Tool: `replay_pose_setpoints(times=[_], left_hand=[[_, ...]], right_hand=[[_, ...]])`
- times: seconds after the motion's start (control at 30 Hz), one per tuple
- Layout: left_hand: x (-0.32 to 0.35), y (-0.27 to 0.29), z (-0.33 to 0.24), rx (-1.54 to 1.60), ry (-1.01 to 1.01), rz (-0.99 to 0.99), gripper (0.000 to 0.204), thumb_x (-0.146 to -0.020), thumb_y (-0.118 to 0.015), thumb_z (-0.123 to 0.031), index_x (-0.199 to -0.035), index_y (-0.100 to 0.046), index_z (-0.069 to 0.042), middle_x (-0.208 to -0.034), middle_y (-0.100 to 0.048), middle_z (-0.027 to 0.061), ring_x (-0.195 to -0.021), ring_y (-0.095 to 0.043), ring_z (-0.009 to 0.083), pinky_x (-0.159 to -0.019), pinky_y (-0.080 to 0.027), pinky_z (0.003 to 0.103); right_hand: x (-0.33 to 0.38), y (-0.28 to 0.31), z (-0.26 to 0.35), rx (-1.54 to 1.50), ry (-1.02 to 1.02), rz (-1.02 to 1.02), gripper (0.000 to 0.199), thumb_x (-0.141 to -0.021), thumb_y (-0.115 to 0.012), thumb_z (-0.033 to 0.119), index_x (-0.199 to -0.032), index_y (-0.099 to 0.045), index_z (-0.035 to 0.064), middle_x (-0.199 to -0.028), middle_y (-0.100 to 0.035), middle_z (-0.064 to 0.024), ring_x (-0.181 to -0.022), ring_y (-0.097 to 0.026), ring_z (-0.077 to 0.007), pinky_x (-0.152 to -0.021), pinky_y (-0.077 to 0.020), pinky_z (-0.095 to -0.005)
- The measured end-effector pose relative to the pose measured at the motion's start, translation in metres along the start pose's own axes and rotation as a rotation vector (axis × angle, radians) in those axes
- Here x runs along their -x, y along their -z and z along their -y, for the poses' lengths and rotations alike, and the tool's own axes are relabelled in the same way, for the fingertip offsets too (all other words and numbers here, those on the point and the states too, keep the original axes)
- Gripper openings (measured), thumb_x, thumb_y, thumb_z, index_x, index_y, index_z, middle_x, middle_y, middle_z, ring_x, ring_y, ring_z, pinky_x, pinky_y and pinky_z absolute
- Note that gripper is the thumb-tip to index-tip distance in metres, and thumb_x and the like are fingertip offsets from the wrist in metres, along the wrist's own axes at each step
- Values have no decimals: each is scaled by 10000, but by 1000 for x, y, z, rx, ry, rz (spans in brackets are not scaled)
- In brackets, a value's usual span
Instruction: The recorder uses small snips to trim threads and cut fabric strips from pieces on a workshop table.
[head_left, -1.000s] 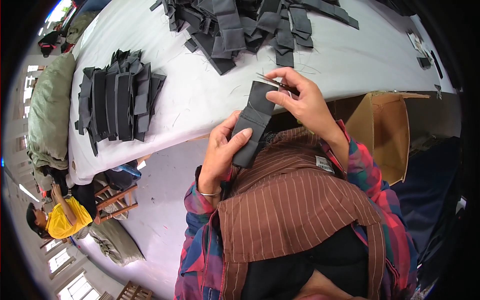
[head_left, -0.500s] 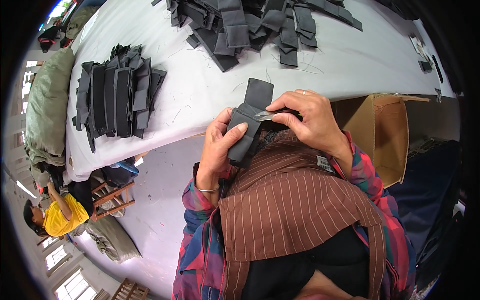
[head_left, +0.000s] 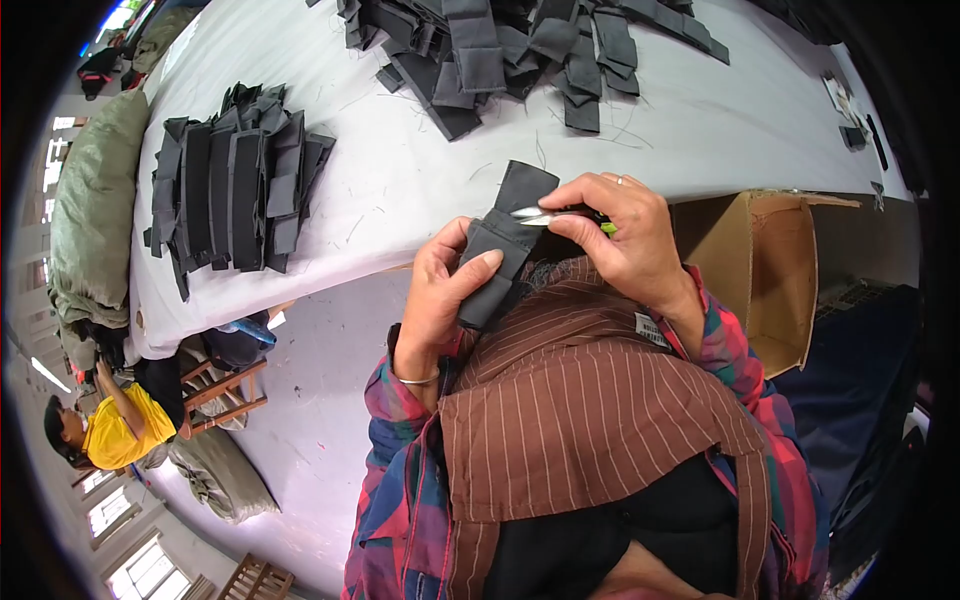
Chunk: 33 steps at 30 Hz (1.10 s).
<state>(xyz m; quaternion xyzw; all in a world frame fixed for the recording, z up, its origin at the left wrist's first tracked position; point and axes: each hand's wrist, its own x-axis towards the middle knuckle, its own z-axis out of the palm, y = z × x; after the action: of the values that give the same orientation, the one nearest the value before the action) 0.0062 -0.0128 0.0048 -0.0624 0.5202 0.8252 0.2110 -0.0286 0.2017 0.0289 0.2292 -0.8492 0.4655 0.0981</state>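
Between thumb and fingers, my left hand pinches a dark grey fabric strip, folded and stitched, with one end sticking up past my grip. My right hand is closed around thread snips with bright metal blades and a bit of green at the handle. Their tips lie against the strip near its stitched middle, blades slightly apart. Both hands are just off the table's front edge, above the brown striped apron. Some dark thread bunches beneath the strip.
A neat stack of grey strips lies left on the white table; a loose heap of strips lies at the back among thread ends. An open cardboard box stands right. Far left are a green sack and a seated person in yellow.
The strip has tilted a little to the right at its upper end. The snips have turned and their blades now show parted. My left hand keeps its hold.
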Motion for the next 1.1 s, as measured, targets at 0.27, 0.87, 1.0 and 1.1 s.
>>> replay_pose_setpoints(times=[0.27,0.87,1.0,1.1], left_hand=[[0,-7,6,-441,-242,-37,221,-812,-665,-36,-1006,-580,27,-990,-625,32,-887,-549,80,-811,-452,233],[4,-9,1,-838,-323,-157,190,-725,-689,-4,-872,-568,6,-1046,-641,141,-889,-594,208,-795,-464,303],[0,-27,-23,-1153,-1005,-362,215,-650,-706,32,-793,-556,-29,-1146,-565,179,-1079,-481,311,-901,-390,410],[2,-34,-36,-1074,-1149,-505,219,-629,-672,81,-791,-560,-14,-987,-561,152,-971,-536,279,-811,-422,344]], right_hand=[[0,-11,9,70,26,67,126,-759,-705,133,-868,-664,83,-742,-639,-66,-690,-604,-245,-646,-432,-338],[1,-6,7,77,-84,139,116,-764,-699,121,-859,-660,67,-753,-653,-83,-683,-604,-261,-648,-448,-344],[-4,-6,3,-237,-148,-2,132,-797,-680,79,-922,-659,44,-805,-667,-81,-686,-620,-190,-650,-470,-296],[-11,5,11,-409,-137,-77,150,-799,-681,63,-943,-659,29,-841,-674,-92,-694,-633,-170,-656,-489,-286]])
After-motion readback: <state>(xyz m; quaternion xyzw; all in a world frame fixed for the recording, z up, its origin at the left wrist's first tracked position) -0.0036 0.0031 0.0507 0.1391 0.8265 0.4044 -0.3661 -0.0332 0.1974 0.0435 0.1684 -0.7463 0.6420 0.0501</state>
